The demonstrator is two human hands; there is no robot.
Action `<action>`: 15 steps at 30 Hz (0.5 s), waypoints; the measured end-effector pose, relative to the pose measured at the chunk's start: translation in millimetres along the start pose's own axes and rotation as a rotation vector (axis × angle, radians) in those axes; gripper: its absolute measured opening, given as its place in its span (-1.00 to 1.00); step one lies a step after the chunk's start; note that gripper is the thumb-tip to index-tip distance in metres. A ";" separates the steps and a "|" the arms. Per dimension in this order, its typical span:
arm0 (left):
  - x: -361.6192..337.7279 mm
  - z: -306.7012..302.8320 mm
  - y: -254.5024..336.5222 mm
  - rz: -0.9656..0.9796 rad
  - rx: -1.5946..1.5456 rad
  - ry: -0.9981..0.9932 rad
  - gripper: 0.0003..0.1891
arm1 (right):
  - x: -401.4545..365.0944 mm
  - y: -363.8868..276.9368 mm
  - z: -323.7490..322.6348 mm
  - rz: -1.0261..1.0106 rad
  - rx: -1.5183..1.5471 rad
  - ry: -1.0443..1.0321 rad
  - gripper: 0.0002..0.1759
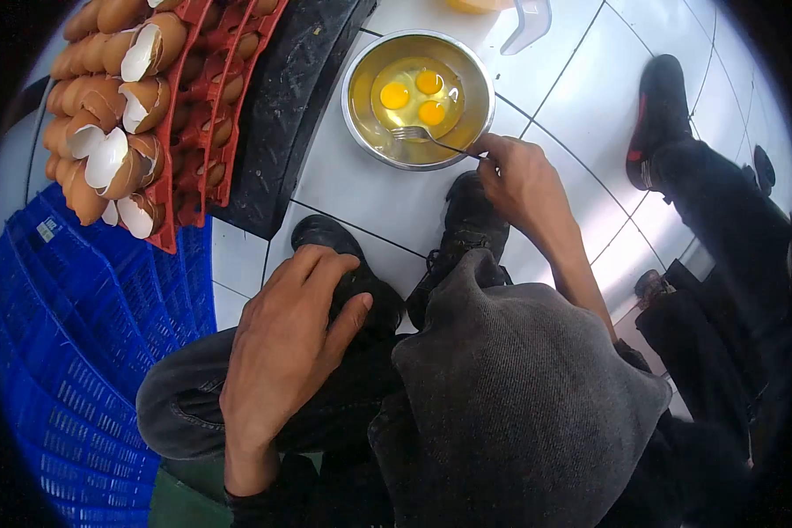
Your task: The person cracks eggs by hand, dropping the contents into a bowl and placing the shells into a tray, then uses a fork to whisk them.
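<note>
A round metal bowl (355, 126) stands on the white tiled floor, holding raw egg white and three whole egg yolks (429, 83). My right hand (524, 180) pinches the handle of a fork (421, 133) at the bowl's near right rim. The fork's tines dip into the egg at the near side of the bowl. Over my bent left knee rests my left hand (286, 339), palm down, with its fingers loosely stretched and the thumb apart. It holds nothing.
Red egg trays (224, 114) stacked at the upper left carry brown eggs and broken eggshells (110, 158). Beside them is a black ridged block (277, 110). Blue plastic baskets (88, 334) stand at the left. Another person's leg and dark shoe (663, 106) are at the right. A clear plastic container (528, 25) sits beyond the bowl.
</note>
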State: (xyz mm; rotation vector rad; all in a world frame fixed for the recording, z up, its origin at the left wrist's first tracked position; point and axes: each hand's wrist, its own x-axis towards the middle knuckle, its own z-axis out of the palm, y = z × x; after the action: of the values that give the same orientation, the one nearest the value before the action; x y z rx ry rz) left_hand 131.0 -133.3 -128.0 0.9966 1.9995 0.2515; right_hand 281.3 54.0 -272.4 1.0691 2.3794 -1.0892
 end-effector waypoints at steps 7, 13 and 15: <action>1.7 -0.7 0.2 -0.011 0.005 -0.031 -0.70 | -1.6 -5.4 -3.2 0.055 0.011 -0.022 -0.70; 1.1 -0.9 -0.6 -0.005 -0.001 -0.023 -0.71 | -2.3 -4.6 -5.7 0.023 0.006 -0.017 -0.69; 1.4 -0.9 -0.2 -0.006 0.001 -0.023 -0.71 | -2.8 -3.0 -5.5 0.002 0.014 -0.009 -0.69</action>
State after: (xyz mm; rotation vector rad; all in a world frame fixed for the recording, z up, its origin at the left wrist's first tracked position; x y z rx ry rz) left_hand 129.7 -132.2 -128.5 0.9897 1.9816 0.2342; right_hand 281.1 55.4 -265.7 1.0693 2.3664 -1.1090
